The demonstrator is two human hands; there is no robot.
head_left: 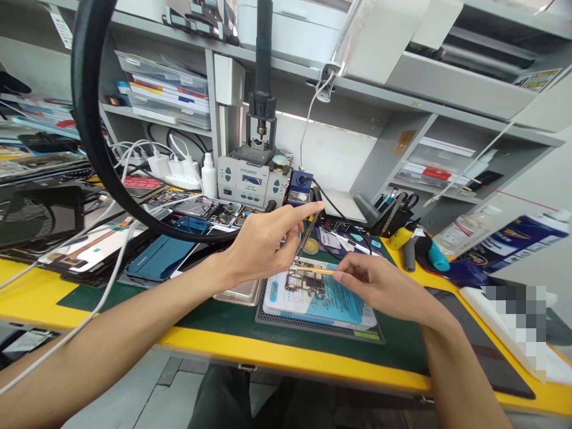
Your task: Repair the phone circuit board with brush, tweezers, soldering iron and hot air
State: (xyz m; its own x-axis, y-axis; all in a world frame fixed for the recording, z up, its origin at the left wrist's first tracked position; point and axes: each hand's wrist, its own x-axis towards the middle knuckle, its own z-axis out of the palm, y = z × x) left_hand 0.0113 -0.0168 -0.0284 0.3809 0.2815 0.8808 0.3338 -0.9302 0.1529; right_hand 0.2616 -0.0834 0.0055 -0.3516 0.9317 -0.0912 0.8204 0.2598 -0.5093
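My left hand point(270, 238) is closed around dark tweezers point(308, 238), its index finger stretched along them and their tips pointing down. Between the fingertips of my right hand point(379, 283) is a slim gold-coloured rod-like tool point(318, 270), held nearly level. Its far end reaches toward the tweezer tips; I cannot tell whether they touch. Just beneath lies a phone circuit board point(307, 286) on a flat white-and-blue box point(346, 301). A grey perforated mat point(322, 330) is under the box.
Phone parts and a blue phone back point(167, 247) crowd the left. A soldering station point(250, 182) stands behind, and a black ring point(84, 119) arches at upper left. White cables point(111, 274) hang near my left arm. A dark flat panel point(482, 345) lies at right.
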